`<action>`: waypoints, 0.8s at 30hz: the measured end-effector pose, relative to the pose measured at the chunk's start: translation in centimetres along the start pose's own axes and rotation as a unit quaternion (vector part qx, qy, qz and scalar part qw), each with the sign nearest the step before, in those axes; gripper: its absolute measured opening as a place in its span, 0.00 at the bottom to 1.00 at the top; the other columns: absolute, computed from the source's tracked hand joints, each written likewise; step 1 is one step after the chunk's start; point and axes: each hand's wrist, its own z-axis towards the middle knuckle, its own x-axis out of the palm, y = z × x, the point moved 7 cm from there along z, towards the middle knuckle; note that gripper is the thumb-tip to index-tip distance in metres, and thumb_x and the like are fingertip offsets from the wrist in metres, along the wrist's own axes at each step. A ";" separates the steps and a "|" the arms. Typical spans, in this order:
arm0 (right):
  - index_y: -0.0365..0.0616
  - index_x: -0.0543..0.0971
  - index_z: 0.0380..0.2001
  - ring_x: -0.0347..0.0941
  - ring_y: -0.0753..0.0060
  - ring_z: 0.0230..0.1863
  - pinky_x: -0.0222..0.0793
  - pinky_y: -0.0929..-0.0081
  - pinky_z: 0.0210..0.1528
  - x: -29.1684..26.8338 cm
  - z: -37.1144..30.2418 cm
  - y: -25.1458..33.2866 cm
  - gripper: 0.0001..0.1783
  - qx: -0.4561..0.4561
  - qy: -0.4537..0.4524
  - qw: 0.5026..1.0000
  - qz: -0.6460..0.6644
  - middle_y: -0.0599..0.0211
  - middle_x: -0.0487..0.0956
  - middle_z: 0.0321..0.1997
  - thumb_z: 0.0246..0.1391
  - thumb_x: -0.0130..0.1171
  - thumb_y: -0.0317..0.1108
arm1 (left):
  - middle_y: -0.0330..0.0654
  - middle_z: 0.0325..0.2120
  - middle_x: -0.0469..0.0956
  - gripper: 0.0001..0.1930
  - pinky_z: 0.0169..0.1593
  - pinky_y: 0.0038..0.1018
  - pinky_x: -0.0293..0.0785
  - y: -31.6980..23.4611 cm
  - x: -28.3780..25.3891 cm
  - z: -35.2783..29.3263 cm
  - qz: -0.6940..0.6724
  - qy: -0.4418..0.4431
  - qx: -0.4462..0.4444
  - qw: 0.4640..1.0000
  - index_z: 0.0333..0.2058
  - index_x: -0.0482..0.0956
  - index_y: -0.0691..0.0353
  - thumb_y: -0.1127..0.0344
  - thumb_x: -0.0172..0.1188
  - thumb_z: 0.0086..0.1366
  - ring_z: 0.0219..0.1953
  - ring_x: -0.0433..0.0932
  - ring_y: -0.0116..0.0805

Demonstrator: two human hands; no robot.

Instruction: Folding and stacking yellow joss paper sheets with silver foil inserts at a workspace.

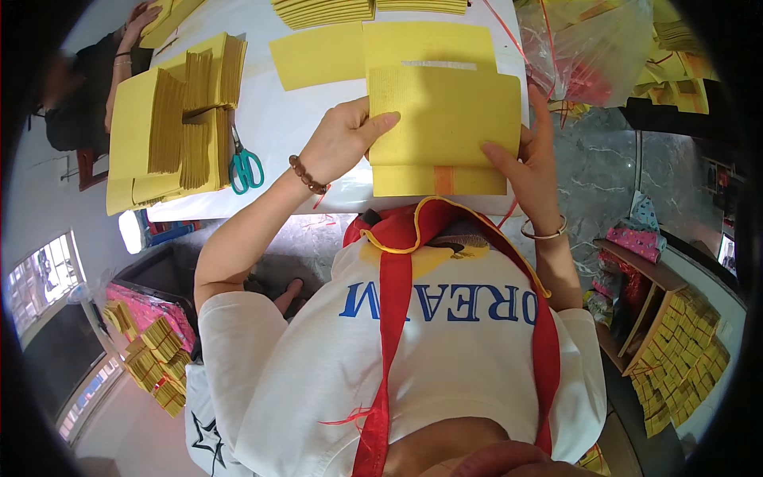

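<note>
Head view: the left hand (346, 137) and right hand (534, 173) grip yellow paper (445, 119) between them, each thumb on its upper face, the left at one side and the right at the other. Just beyond the grip lie loose yellow sheets (318, 57), with paper stacks (322, 12) behind them. Left of the left hand, teal-handled scissors (245, 168) rest against folded yellow bundles (165, 119); farther out that way is a co-worker's hand (141, 17). Beyond the right hand, a clear plastic bag (592, 52) and red string (509, 33) crowd that side. The table (290, 119) shows bare white between the scissors and the left hand. Its near edge runs just on the body side of the paper; its right edge is beside the right hand, with tiled floor (596, 159) past it.
</note>
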 end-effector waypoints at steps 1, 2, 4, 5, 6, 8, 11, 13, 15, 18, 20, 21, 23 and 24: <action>0.39 0.73 0.48 0.72 0.79 0.40 0.68 0.80 0.41 -0.3 0.1 -0.1 0.20 0.001 -0.001 1.000 -0.001 0.63 0.77 0.43 0.50 0.59 0.30 | 0.39 0.17 0.74 0.16 0.23 0.24 0.68 -0.1 0.0 0.1 -0.001 0.001 0.000 1.000 0.38 0.76 0.68 0.58 0.51 0.65 0.18 0.69 0.24; 0.40 0.73 0.49 0.72 0.80 0.40 0.68 0.80 0.42 -0.5 0.2 -0.5 0.21 0.003 0.006 0.998 -0.055 0.62 0.77 0.43 0.50 0.59 0.30 | 0.35 0.18 0.73 0.15 0.23 0.19 0.64 0.2 0.2 0.0 -0.032 0.020 -0.042 0.998 0.39 0.76 0.67 0.59 0.51 0.65 0.18 0.67 0.19; 0.40 0.72 0.50 0.71 0.80 0.41 0.68 0.81 0.43 -0.7 0.6 -1.1 0.22 0.005 0.013 0.994 -0.110 0.61 0.77 0.44 0.50 0.59 0.30 | 0.31 0.19 0.73 0.13 0.22 0.15 0.60 0.6 0.5 0.0 -0.063 0.040 -0.084 0.994 0.39 0.76 0.65 0.60 0.51 0.65 0.18 0.64 0.15; 0.40 0.72 0.51 0.71 0.81 0.41 0.68 0.82 0.44 -0.9 0.8 -1.5 0.22 0.017 0.002 0.994 -0.111 0.60 0.77 0.44 0.50 0.59 0.30 | 0.33 0.19 0.74 0.14 0.21 0.16 0.63 0.7 0.4 0.2 -0.071 0.039 -0.088 0.993 0.39 0.76 0.66 0.60 0.51 0.65 0.18 0.65 0.16; 0.40 0.72 0.51 0.71 0.81 0.41 0.67 0.82 0.44 -1.0 0.9 -1.8 0.22 0.029 -0.008 0.993 -0.113 0.60 0.77 0.45 0.51 0.58 0.30 | 0.35 0.19 0.74 0.14 0.20 0.16 0.65 0.7 0.4 0.3 -0.080 0.039 -0.091 0.992 0.38 0.76 0.66 0.60 0.50 0.65 0.17 0.67 0.17; 0.40 0.73 0.50 0.71 0.81 0.41 0.67 0.82 0.44 -0.6 1.0 -1.4 0.22 0.028 -0.017 0.993 -0.112 0.59 0.78 0.44 0.50 0.59 0.30 | 0.35 0.19 0.74 0.14 0.20 0.16 0.64 0.6 0.4 0.2 -0.080 0.040 -0.100 0.991 0.39 0.76 0.66 0.61 0.50 0.65 0.16 0.66 0.17; 0.40 0.73 0.50 0.73 0.78 0.41 0.68 0.80 0.44 -0.7 1.2 -1.5 0.22 0.020 -0.032 0.990 -0.134 0.58 0.78 0.44 0.49 0.59 0.31 | 0.34 0.19 0.74 0.14 0.19 0.16 0.63 0.5 0.4 0.4 -0.079 0.040 -0.111 0.990 0.40 0.75 0.66 0.61 0.50 0.65 0.16 0.65 0.17; 0.40 0.73 0.49 0.74 0.76 0.41 0.68 0.79 0.44 -0.7 1.3 -1.7 0.22 0.013 -0.037 0.987 -0.158 0.56 0.78 0.44 0.49 0.59 0.31 | 0.34 0.19 0.74 0.14 0.18 0.16 0.63 0.3 0.4 0.3 -0.078 0.039 -0.113 0.990 0.40 0.75 0.65 0.60 0.50 0.65 0.16 0.65 0.17; 0.40 0.74 0.49 0.75 0.73 0.41 0.69 0.78 0.44 -0.8 1.3 -1.9 0.22 0.026 -0.038 0.987 -0.155 0.53 0.78 0.43 0.48 0.59 0.31 | 0.33 0.18 0.73 0.13 0.17 0.15 0.61 0.0 0.2 0.3 -0.074 0.020 -0.108 0.991 0.40 0.73 0.65 0.60 0.52 0.64 0.16 0.64 0.16; 0.40 0.74 0.48 0.76 0.72 0.40 0.69 0.78 0.43 -0.8 1.3 -1.6 0.22 0.010 -0.046 0.983 -0.178 0.53 0.79 0.42 0.47 0.59 0.32 | 0.37 0.23 0.74 0.13 0.21 0.19 0.65 0.7 -1.2 0.3 -0.029 -0.002 -0.121 0.992 0.40 0.71 0.63 0.63 0.56 0.61 0.20 0.68 0.21; 0.40 0.74 0.48 0.76 0.72 0.40 0.69 0.78 0.43 -0.7 1.2 -1.4 0.22 0.017 -0.050 0.980 -0.191 0.53 0.79 0.42 0.47 0.59 0.32 | 0.40 0.27 0.74 0.14 0.27 0.24 0.67 -2.6 -2.9 0.4 0.116 -0.117 0.022 0.986 0.40 0.71 0.63 0.64 0.58 0.58 0.25 0.70 0.27; 0.41 0.74 0.48 0.76 0.71 0.40 0.70 0.78 0.43 -0.7 1.2 -1.4 0.22 0.025 -0.053 0.977 -0.205 0.53 0.79 0.42 0.47 0.60 0.32 | 0.43 0.32 0.74 0.15 0.33 0.29 0.69 -5.9 -3.6 -0.4 0.253 -0.226 0.163 0.927 0.40 0.70 0.62 0.64 0.60 0.56 0.31 0.72 0.34; 0.41 0.75 0.48 0.76 0.71 0.40 0.70 0.77 0.42 -0.8 1.1 -1.6 0.22 0.027 -0.059 0.978 -0.200 0.53 0.79 0.42 0.47 0.60 0.32 | 0.45 0.40 0.71 0.18 0.41 0.32 0.65 -8.6 -1.2 -0.7 0.334 -0.166 0.251 0.893 0.44 0.69 0.63 0.63 0.59 0.56 0.41 0.69 0.38; 0.41 0.75 0.47 0.77 0.72 0.40 0.70 0.77 0.42 -0.8 1.1 -1.7 0.22 0.029 -0.057 0.978 -0.197 0.53 0.79 0.41 0.47 0.60 0.32 | 0.48 0.47 0.68 0.22 0.49 0.34 0.62 -9.7 1.2 -1.2 0.409 -0.109 0.332 0.843 0.48 0.68 0.63 0.62 0.58 0.56 0.50 0.65 0.42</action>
